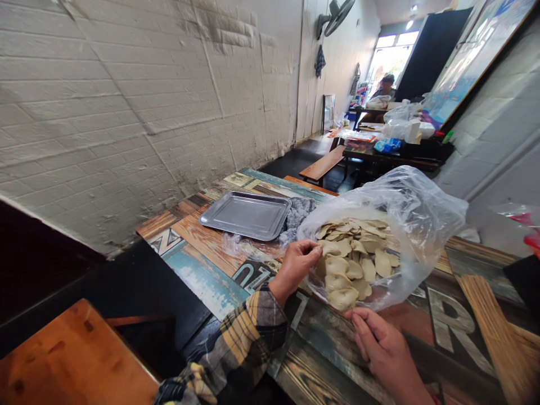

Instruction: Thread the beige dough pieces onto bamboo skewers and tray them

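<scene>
A row of flat, beige slices lies between the two hands, at the near side of an open clear plastic bag. The left hand pinches the row's far end between thumb and forefinger; the right hand pinches its near end, thumb against finger. Whether a stick runs through the row cannot be told. Loose slices heap in the bag. Left of it, a rectangular metal tray rests on the letter-patterned tabletop; to the right lie thin wooden sticks. Farther back, a person is near another, cluttered table.
</scene>
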A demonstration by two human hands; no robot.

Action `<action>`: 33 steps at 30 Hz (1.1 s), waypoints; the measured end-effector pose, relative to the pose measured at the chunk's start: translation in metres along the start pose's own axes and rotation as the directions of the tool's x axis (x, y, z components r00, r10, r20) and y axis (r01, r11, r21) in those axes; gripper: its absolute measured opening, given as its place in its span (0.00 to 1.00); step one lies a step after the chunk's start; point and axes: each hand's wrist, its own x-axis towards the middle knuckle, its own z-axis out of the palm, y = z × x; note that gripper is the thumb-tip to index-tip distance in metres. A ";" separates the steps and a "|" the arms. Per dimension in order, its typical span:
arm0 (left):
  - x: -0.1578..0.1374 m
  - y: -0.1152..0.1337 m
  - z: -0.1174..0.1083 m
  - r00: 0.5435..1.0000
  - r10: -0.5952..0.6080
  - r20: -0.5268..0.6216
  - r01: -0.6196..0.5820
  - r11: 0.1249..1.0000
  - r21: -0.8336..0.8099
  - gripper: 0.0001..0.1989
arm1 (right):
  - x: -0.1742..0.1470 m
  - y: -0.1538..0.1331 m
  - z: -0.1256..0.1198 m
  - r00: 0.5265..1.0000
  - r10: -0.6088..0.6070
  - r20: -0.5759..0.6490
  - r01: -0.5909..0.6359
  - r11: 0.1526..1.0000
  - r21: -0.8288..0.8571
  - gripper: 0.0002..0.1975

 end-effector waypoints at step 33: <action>-0.005 0.001 0.005 0.948 -0.183 0.259 0.283 0.857 -0.430 0.22 | 0.000 -0.001 -0.002 0.995 0.085 0.061 -0.091 0.989 0.116 0.23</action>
